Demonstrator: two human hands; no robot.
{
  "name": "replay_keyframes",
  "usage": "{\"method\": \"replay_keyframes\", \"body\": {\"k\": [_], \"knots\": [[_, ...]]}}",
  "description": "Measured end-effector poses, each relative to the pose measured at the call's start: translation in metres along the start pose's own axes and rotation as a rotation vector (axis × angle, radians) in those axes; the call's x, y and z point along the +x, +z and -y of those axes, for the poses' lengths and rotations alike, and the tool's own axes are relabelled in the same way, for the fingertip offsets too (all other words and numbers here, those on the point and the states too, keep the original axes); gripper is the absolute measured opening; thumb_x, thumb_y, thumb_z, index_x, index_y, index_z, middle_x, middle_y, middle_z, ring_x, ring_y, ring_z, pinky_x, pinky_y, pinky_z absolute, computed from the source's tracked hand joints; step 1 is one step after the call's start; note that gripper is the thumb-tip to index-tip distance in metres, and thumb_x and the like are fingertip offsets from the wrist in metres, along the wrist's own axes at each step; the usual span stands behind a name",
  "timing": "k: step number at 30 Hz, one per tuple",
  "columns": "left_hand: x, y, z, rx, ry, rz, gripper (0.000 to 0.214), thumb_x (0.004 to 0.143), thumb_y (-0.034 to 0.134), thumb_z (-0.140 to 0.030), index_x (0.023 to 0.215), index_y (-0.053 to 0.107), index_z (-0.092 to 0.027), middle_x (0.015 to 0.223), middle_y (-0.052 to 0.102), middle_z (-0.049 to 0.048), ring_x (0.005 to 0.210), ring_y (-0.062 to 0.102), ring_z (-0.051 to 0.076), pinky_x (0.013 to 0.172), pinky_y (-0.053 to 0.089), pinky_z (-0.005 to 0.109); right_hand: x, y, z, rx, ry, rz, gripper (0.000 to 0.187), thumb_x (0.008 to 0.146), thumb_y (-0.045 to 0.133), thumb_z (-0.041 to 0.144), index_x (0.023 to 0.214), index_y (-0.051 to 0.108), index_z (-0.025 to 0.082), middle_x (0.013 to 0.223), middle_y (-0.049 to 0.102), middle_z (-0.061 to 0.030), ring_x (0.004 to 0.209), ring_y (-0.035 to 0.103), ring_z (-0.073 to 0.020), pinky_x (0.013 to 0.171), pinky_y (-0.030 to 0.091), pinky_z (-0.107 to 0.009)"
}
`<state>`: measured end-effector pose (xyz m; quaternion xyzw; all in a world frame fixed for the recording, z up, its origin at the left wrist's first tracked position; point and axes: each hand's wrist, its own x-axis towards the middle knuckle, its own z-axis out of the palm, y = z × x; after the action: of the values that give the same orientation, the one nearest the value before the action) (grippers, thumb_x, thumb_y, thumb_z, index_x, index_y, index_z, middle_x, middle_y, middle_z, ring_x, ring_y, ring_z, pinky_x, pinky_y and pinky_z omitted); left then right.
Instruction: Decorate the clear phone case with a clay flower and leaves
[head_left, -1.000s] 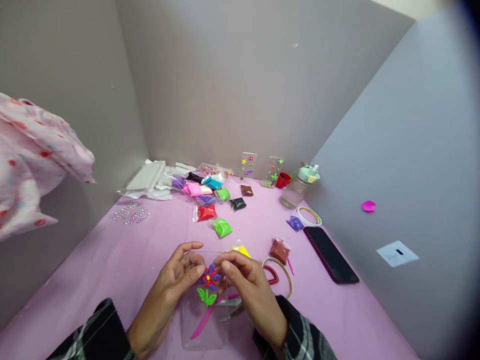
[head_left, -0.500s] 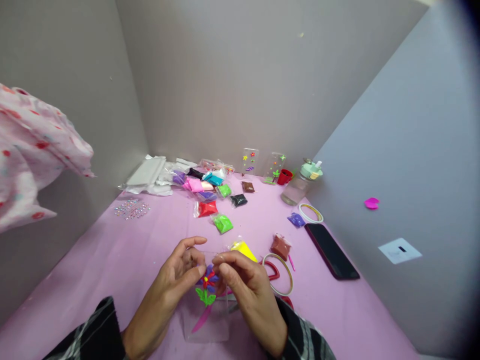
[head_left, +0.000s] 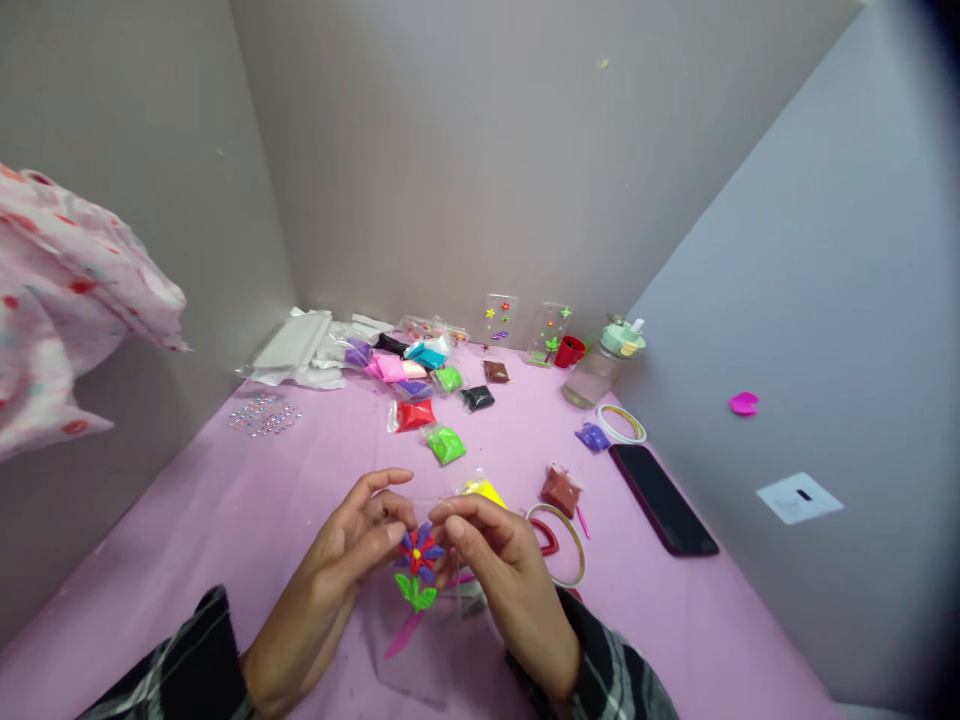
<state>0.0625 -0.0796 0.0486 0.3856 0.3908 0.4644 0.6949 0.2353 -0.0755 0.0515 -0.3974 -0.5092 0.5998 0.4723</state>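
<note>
Surroundings: pink tabletop (head_left: 225,520) boxed in by grey walls; a pink floral cloth (head_left: 67,300) hangs at the left.
Far side: a cluster of coloured clay packets (head_left: 412,385), white packaging (head_left: 296,350) and a sheet of gem stickers (head_left: 264,415) to the left of them. Two decorated cases (head_left: 498,322) lean on the back wall beside a red cup (head_left: 568,351) and a bottle (head_left: 596,378).
Near the hands: a yellow packet (head_left: 486,490) sits just behind the right hand's fingers and is partly hidden by them. A brown packet (head_left: 560,490), a ring (head_left: 577,540) and a dark phone (head_left: 660,500) lie to the right.
Held thing: clear case (head_left: 435,650), tilted up off the tabletop at the bottom centre, carrying a clay flower (head_left: 418,552) with green leaves (head_left: 415,595) and a pink stem (head_left: 403,635).
Left hand (head_left: 352,540): comes in from the lower left, fingers curled, thumb and fingertips closed on the case's upper part just left of the flower.
Right hand (head_left: 502,570): comes in from the lower right, back to the camera, fingers bent and gripping the case just right of the flower.
Hands together: fingertips almost meet above the flower.
</note>
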Motion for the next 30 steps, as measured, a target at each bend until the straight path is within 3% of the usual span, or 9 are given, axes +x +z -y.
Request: {"method": "replay_keyframes", "body": {"k": [5,9,19,24,27,30], "knots": [[0.002,0.001,0.004,-0.101,-0.065,0.071,0.016,0.094,0.054,-0.029,0.106,0.062,-0.024,0.109,0.061,0.0019,0.103,0.057,0.02,0.094,0.045,0.032,0.006,-0.005,-0.003,0.126,0.059,-0.057,0.028,0.088,0.066,0.043,0.091,0.068,0.015,0.08,0.061,0.0003,0.06,0.062,-0.0089,0.059,0.054,-0.022],[0.004,0.001,0.01,-0.133,-0.1,0.052,0.012,0.094,0.056,-0.031,0.097,0.064,-0.024,0.105,0.063,0.001,0.1,0.06,0.02,0.087,0.048,0.03,0.008,-0.006,-0.004,0.13,0.071,-0.069,0.029,0.086,0.068,0.043,0.09,0.069,0.014,0.081,0.061,-0.0011,0.066,0.06,-0.0101,0.06,0.054,-0.022],[0.004,0.003,0.015,-0.014,-0.065,0.048,0.011,0.092,0.058,-0.032,0.092,0.064,-0.023,0.095,0.064,0.0002,0.09,0.061,0.017,0.08,0.049,0.026,0.007,-0.007,-0.004,0.132,0.143,-0.049,0.026,0.078,0.075,0.037,0.087,0.065,0.014,0.074,0.062,0.001,0.061,0.058,-0.0079,0.06,0.05,-0.02],[0.004,0.003,0.014,-0.015,-0.068,0.046,0.011,0.092,0.058,-0.032,0.092,0.063,-0.022,0.093,0.063,0.0002,0.089,0.061,0.017,0.081,0.049,0.027,0.007,-0.007,-0.002,0.085,0.138,-0.039,0.024,0.081,0.071,0.036,0.09,0.064,0.015,0.076,0.062,0.0008,0.061,0.059,-0.0092,0.061,0.05,-0.022],[0.005,0.004,0.011,-0.025,-0.091,0.019,0.012,0.091,0.059,-0.032,0.094,0.065,-0.022,0.092,0.062,0.0001,0.088,0.06,0.017,0.078,0.049,0.025,0.005,-0.011,0.002,-0.118,0.001,-0.128,0.019,0.089,0.063,0.034,0.098,0.064,0.017,0.086,0.064,-0.0017,0.073,0.062,-0.0124,0.068,0.052,-0.025],[0.005,0.005,0.01,-0.029,-0.099,-0.024,0.012,0.09,0.062,-0.032,0.095,0.066,-0.022,0.093,0.061,0.0,0.088,0.059,0.016,0.076,0.049,0.023,0.001,-0.015,0.005,-0.484,-0.311,-0.274,0.009,0.093,0.057,0.024,0.097,0.065,0.019,0.093,0.065,-0.0035,0.085,0.062,-0.0145,0.075,0.049,-0.027]]}}
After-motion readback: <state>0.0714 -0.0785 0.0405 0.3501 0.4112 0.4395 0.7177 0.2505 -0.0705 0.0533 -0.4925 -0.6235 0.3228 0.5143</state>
